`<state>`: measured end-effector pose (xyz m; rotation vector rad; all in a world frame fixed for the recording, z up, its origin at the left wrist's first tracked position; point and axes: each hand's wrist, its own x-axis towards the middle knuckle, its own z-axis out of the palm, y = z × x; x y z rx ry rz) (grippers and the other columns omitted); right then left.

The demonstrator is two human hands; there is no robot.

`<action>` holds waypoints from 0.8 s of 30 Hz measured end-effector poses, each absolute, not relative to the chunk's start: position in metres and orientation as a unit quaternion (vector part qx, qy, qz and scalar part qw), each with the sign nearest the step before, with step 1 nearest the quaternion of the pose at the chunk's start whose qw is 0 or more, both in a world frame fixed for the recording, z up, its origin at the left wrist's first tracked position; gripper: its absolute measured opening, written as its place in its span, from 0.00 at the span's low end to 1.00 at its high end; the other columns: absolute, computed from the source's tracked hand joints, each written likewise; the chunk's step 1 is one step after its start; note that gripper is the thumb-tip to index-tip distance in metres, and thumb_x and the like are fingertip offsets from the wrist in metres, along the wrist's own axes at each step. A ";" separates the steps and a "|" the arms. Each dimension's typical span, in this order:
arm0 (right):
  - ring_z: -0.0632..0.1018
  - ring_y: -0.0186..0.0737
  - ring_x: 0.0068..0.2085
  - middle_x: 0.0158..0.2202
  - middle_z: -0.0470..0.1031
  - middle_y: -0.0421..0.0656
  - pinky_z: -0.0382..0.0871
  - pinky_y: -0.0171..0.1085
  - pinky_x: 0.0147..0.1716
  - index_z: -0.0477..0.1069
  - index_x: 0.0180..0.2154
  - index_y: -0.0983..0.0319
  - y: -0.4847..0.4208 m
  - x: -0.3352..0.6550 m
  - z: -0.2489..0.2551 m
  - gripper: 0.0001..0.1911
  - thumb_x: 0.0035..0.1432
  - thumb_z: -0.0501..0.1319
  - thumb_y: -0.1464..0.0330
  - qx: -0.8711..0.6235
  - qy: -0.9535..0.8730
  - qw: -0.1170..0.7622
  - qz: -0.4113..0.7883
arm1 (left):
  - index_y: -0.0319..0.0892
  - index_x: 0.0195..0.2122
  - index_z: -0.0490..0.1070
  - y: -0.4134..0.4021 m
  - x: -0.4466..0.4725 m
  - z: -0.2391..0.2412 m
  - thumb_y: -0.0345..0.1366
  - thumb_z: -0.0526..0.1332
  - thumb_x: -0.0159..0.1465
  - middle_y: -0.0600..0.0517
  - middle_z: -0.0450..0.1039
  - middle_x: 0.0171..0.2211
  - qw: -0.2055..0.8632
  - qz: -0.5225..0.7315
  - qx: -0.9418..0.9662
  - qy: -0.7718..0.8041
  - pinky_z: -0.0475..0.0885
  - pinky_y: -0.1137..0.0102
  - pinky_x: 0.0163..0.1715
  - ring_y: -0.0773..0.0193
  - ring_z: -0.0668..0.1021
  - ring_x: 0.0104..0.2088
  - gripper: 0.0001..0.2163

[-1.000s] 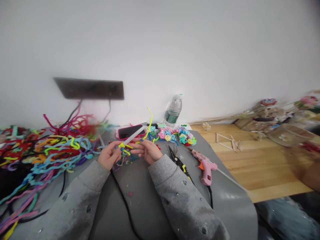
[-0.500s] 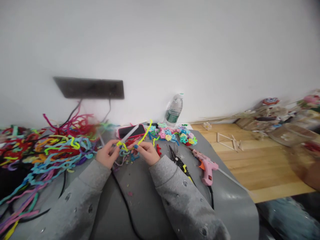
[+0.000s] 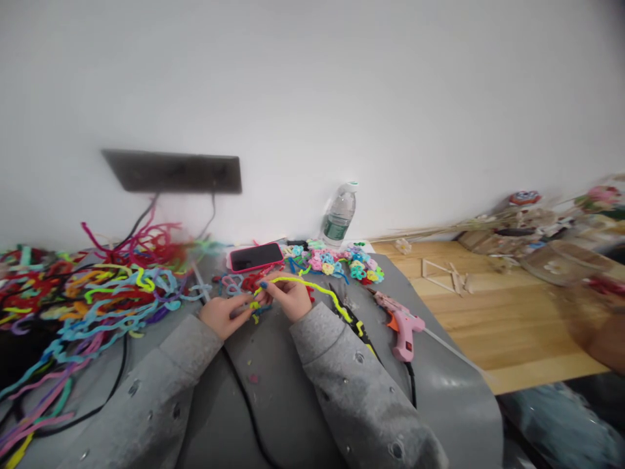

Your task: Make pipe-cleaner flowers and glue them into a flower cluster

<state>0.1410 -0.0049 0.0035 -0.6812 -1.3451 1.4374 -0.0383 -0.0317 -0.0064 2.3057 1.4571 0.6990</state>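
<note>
A bright yellow pipe cleaner point(image 3: 317, 287) runs from my fingers in a long loose tail to the right, across my right wrist and over the pliers point(image 3: 361, 329). My right hand point(image 3: 291, 298) pinches it near its curled end. My left hand point(image 3: 225, 316) is closed, its fingertips meeting the right ones at the small yellow curls. A pale stick point(image 3: 200, 281) shows just behind my left hand; its lower end is hidden. Beyond my fingers lie blue pipe-cleaner loops point(image 3: 231, 283) and a phone in a pink case point(image 3: 256, 257).
Loose coloured pipe cleaners point(image 3: 122, 293) heap at left. Small pipe-cleaner flowers point(image 3: 327, 260) and a water bottle point(image 3: 340, 215) stand along the wall. A pink glue gun point(image 3: 403, 326) lies right, its cord trailing. Another person's hand point(image 3: 605, 339) is at the wooden table point(image 3: 469, 326).
The translucent stick that pointed up from my left hand no longer shows there. The yellow tail, upright before, now stretches rightward. My left hand has turned and lowered slightly.
</note>
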 end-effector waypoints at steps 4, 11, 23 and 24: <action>0.72 0.33 0.18 0.17 0.73 0.39 0.68 0.34 0.21 0.69 0.29 0.61 -0.004 0.141 0.004 0.18 0.49 0.61 0.52 -0.286 -0.550 0.517 0.590 | 0.44 0.37 0.76 -0.032 -0.039 -0.006 0.38 0.57 0.56 0.50 0.78 0.27 0.199 0.240 0.819 0.481 0.65 0.75 0.24 0.65 0.75 0.22 0.12; 0.71 0.30 0.16 0.16 0.73 0.38 0.64 0.28 0.15 0.69 0.27 0.65 0.003 0.146 -0.004 0.18 0.45 0.66 0.56 -0.285 -0.498 0.451 0.684 | 0.38 0.34 0.76 -0.039 -0.045 0.001 0.41 0.59 0.54 0.55 0.69 0.16 0.384 0.241 0.788 0.416 0.57 0.77 0.16 0.73 0.63 0.14 0.12; 0.74 0.30 0.17 0.17 0.75 0.38 0.63 0.26 0.14 0.64 0.25 0.63 0.006 0.144 -0.011 0.19 0.41 0.68 0.57 -0.257 -0.473 0.401 0.741 | 0.38 0.39 0.67 -0.035 -0.054 0.008 0.51 0.60 0.55 0.63 0.53 0.10 0.544 0.422 0.624 0.369 0.49 0.78 0.11 0.76 0.55 0.09 0.21; 0.74 0.31 0.18 0.18 0.75 0.38 0.64 0.26 0.14 0.63 0.26 0.63 0.006 0.144 -0.011 0.19 0.42 0.68 0.57 -0.251 -0.484 0.402 0.735 | 0.38 0.40 0.66 -0.034 -0.053 0.007 0.49 0.60 0.56 0.63 0.52 0.10 0.515 0.456 0.614 0.387 0.49 0.78 0.12 0.76 0.55 0.09 0.20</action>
